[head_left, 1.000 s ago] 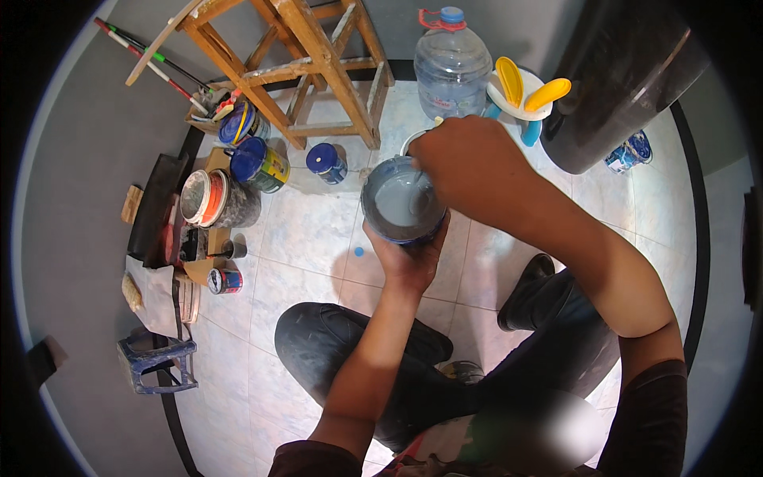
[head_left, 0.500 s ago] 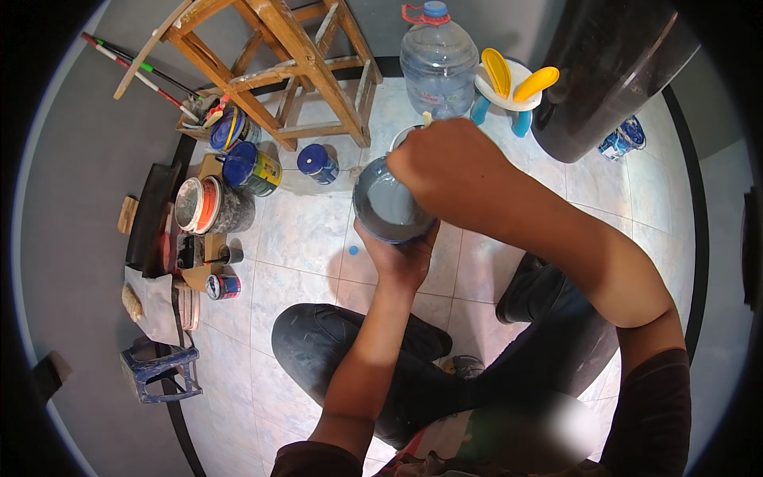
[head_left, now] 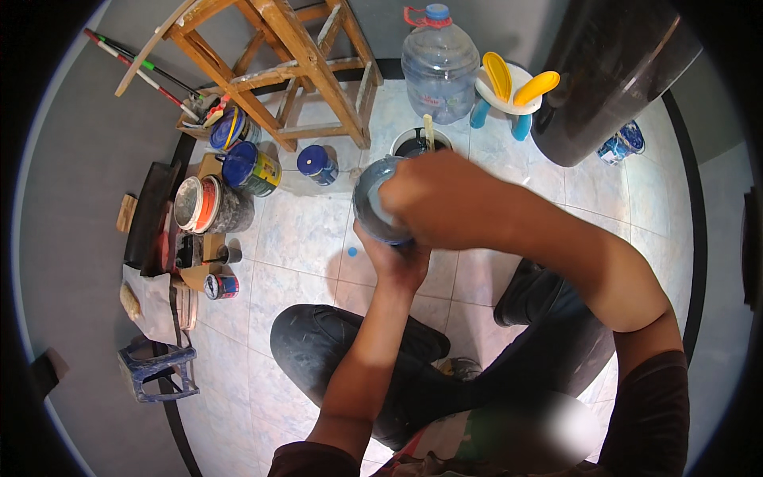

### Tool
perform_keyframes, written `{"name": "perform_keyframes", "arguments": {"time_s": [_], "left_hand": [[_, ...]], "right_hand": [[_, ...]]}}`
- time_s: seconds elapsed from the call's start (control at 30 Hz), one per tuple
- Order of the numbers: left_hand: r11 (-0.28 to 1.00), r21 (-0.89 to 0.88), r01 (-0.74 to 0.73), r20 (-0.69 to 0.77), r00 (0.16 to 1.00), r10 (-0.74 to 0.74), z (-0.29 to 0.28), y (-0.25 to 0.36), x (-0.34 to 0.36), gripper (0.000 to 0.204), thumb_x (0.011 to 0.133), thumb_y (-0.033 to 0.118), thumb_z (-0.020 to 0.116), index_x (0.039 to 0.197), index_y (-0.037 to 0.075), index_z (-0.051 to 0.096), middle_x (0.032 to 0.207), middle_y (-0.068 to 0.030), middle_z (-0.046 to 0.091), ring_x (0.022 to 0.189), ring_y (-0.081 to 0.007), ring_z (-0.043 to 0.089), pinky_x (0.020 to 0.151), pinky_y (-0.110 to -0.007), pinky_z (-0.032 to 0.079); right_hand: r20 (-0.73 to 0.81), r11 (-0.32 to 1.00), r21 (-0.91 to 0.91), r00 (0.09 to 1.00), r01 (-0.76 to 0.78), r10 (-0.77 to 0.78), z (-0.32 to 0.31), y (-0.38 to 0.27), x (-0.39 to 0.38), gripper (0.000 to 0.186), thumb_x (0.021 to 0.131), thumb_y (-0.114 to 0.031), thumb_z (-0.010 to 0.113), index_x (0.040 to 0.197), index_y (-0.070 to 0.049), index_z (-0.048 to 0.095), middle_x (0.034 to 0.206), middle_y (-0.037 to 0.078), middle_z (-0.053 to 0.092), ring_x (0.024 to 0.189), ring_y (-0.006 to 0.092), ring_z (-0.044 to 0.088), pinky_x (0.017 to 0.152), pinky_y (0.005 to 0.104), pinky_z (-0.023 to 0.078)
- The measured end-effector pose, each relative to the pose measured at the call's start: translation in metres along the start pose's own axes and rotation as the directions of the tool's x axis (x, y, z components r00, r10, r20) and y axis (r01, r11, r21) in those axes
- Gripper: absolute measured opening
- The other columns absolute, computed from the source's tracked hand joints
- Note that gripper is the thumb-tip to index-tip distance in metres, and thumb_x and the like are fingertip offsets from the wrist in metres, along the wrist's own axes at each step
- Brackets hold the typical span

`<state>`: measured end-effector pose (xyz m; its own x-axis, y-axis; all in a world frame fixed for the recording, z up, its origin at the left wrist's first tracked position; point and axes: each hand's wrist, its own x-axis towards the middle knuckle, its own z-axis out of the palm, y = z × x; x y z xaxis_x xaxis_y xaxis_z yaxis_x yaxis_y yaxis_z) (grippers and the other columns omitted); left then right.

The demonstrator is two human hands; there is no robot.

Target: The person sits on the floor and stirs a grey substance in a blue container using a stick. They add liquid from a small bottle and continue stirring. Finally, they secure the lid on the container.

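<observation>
My left hand [head_left: 401, 262] is wrapped round the underside of a round paint tub [head_left: 367, 187] and holds it up, tilted toward me. Smooth grey paint lines its inside. Over the tub's right part my right hand [head_left: 433, 199] is a closed fist, fingers turned down into the opening. What it grips, if anything, is hidden behind the hand. Just beyond sits a bucket [head_left: 405, 143] with dark contents, partly covered by my right hand. A pale wooden stick [head_left: 429, 131] stands up out of it.
Paint cans [head_left: 253, 169] and stacked buckets [head_left: 195, 205] line the left wall, near a blue step stool [head_left: 163, 370]. Ahead are a wooden ladder-like stand [head_left: 306, 71], a large water bottle [head_left: 439, 67] and a small white stool [head_left: 509, 83]. A dark column [head_left: 612, 71] rises at right.
My right fist has moved nearer to me and lower over the tub, covering more of the paint. The bucket and stick behind show more. The left hand keeps its hold.
</observation>
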<state>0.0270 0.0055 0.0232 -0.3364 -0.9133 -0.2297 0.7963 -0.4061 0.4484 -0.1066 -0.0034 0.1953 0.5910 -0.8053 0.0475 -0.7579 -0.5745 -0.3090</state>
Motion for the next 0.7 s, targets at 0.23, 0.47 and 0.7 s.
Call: {"name": "perform_keyframes", "arguments": {"time_s": [0.23,0.47,0.7], "left_hand": [[0.996,-0.08,0.044,-0.109,0.993,-0.053,-0.003,0.002,-0.001,0.068,0.102,0.073,0.042,0.151,0.026,0.054,0.15,-0.0008,0.058,0.135,-0.0231,0.059,0.107,-0.047,0.055],[0.997,-0.055,0.053,-0.063,0.996,-0.057,-0.001,0.005,0.0,0.069,0.104,0.074,0.036,0.148,0.024,0.056,0.146,-0.0013,0.061,0.133,-0.0225,0.061,0.108,-0.045,0.055],[0.997,-0.072,-0.025,-0.003,1.0,0.025,0.002,0.012,-0.003,0.061,0.107,0.063,0.042,0.142,0.016,0.06,0.142,-0.0005,0.064,0.132,-0.0227,0.061,0.109,-0.047,0.053]], "right_hand": [[0.007,1.0,-0.003,1.0,0.02,-0.02,0.012,0.005,0.002,0.018,0.085,-0.02,0.07,0.093,-0.005,0.075,0.089,0.019,0.075,0.081,0.0387,0.077,0.068,0.0481,0.06],[-0.059,0.995,-0.06,0.995,-0.08,0.077,0.015,0.01,0.0,0.012,0.079,-0.012,0.075,0.091,-0.009,0.078,0.083,0.017,0.074,0.087,0.0378,0.076,0.072,0.0468,0.06],[-0.273,0.982,-0.079,0.951,-0.171,0.144,-0.02,-0.003,-0.031,0.02,0.079,-0.011,0.079,0.099,-0.008,0.078,0.091,0.014,0.077,0.087,0.0337,0.077,0.075,0.0431,0.06]]}}
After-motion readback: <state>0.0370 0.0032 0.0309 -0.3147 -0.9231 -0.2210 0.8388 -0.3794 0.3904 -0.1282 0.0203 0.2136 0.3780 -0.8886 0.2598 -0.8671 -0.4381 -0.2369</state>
